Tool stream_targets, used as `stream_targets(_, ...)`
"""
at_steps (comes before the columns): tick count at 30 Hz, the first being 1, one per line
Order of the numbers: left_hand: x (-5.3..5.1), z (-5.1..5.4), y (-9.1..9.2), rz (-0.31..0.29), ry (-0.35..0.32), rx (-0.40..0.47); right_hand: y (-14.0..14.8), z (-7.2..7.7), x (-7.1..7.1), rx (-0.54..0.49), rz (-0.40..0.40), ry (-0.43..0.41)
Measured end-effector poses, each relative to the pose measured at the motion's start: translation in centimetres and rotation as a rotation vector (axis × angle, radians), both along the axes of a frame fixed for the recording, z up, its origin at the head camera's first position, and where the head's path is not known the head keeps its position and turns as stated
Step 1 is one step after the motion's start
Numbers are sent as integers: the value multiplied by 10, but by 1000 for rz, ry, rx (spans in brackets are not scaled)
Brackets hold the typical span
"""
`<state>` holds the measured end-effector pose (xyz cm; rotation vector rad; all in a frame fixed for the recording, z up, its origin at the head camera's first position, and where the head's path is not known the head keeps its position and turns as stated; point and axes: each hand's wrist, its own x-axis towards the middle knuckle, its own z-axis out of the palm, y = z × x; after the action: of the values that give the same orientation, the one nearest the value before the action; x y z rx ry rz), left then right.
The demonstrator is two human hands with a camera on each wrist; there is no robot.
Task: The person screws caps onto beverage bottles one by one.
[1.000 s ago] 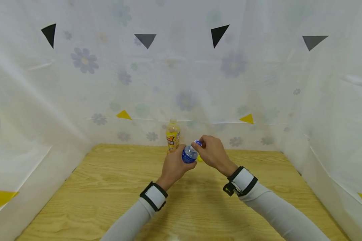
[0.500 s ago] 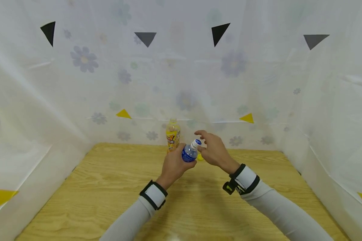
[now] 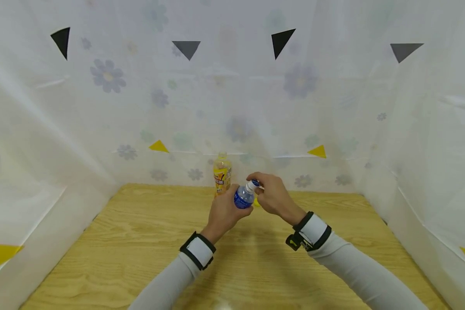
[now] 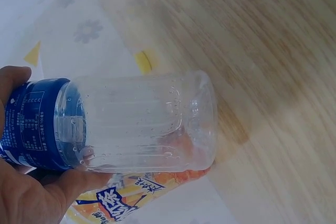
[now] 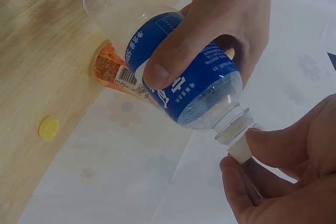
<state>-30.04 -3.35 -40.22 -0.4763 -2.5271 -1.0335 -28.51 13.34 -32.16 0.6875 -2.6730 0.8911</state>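
Note:
A clear plastic bottle (image 3: 243,197) with a blue label leans to the right above the table, gripped round its label by my left hand (image 3: 224,216). Its lower body (image 4: 142,121) looks transparent, with droplets on the wall. On its neck sits a white bottle cap (image 5: 240,149) with a blue top. My right hand (image 3: 274,196) pinches that cap between thumb and fingers. Behind my left hand, a yellow-labelled bottle (image 3: 222,172) stands upright with no cap on its mouth; its lower part is partly hidden. A loose yellow cap (image 5: 49,128) lies on the table.
The wooden table (image 3: 139,241) is enclosed by pale flower-patterned sheeting (image 3: 232,94) at the back and both sides. Black, grey and yellow triangles are stuck on the sheeting. The yellow-labelled bottle stands close to the table's back edge.
My right fingers were on the cap, came off it and spread half a second ago, and now pinch it again. My left hand and the bottle have barely moved.

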Motion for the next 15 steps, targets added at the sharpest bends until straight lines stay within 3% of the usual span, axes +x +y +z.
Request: stream_targets(15,0,0,2,0,18,-9,0,3,-2,14,-76,-5)
